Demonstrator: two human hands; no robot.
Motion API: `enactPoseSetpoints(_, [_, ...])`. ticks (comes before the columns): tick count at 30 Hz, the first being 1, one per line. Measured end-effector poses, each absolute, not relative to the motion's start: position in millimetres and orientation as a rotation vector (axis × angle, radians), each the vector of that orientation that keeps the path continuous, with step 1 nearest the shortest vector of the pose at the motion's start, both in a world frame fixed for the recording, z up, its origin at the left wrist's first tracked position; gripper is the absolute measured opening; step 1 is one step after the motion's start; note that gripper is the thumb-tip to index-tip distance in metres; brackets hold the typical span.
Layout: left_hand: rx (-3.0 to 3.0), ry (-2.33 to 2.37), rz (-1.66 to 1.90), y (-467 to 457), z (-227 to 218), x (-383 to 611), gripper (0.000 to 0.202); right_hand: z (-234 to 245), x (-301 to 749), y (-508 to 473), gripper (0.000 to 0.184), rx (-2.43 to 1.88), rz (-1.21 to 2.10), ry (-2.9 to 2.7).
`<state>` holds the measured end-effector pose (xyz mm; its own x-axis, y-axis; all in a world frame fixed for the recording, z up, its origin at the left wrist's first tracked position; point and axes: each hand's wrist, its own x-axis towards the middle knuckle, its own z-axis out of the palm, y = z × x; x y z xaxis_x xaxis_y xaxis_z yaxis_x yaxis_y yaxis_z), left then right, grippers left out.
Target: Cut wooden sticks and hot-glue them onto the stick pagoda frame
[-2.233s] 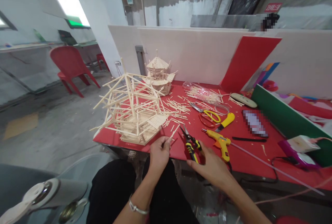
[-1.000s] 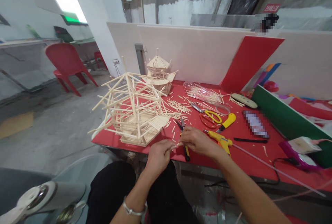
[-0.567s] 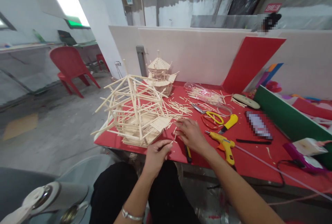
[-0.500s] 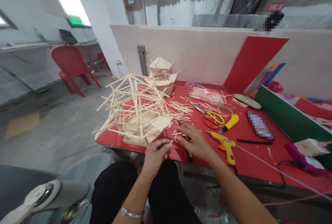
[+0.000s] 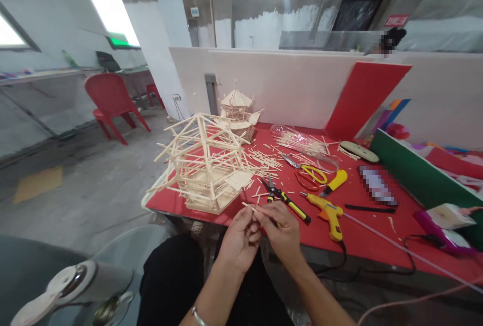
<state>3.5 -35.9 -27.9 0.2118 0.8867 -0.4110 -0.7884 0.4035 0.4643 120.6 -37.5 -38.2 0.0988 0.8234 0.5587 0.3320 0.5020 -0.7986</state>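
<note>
A short thin wooden stick [image 5: 247,206] is pinched between the fingertips of my left hand [image 5: 238,241] and my right hand [image 5: 282,229], which meet just off the table's front edge. The fingers of both hands are closed. Beyond them a pair of cutters [image 5: 295,207] with yellow-and-black handles lies on the table, jaws apart, one handle partly behind my right hand. To the left of my hands stands an open pavilion-like frame of wooden sticks [image 5: 206,165] on a slatted base. Loose wooden sticks [image 5: 266,161] are scattered beside it.
A smaller stick pagoda [image 5: 237,107] stands behind the frame. To the right on the red table [image 5: 362,233] lie scissors [image 5: 313,174], a yellow utility knife [image 5: 335,182], a glue gun [image 5: 330,215] with its cord, and a bag of sticks [image 5: 300,140]. A green board [image 5: 422,175] borders the right side.
My right hand has moved left from over the cutters to the stick in my left hand. The cutters now lie uncovered on the table. The view has tilted slightly upward.
</note>
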Motion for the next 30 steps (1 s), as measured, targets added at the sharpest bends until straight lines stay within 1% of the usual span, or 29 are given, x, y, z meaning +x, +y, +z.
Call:
enactPoseSetpoints(3, [0.116,0.73,1.142,-42,-24,5,0.032,-38,121,-46,0.008,-0.98,0.528,-1.504])
enactPoseSetpoints(9, [0.269,0.746,1.025,-50,-18,-5,0.028,-18,138,-51,0.004,-0.854,0.692,-1.676])
enactPoseSetpoints(13, [0.314,0.762,1.101,-54,-14,-2,0.026,-11,136,-58,0.013,-1.003,0.628,-1.704])
enactPoseSetpoints(17, [0.341,0.845,1.199,-54,-8,0,0.026,-20,140,-61,0.018,-1.116,0.58,-1.665])
enactPoseSetpoints(22, [0.396,0.923,1.294,-46,-2,-9,0.028,-41,173,-59,0.022,-1.372,0.421,-1.574])
enactPoseSetpoints(30, [0.351,0.893,1.365,-38,3,-15,0.033,-68,219,-59,0.038,-1.773,-0.022,-1.689])
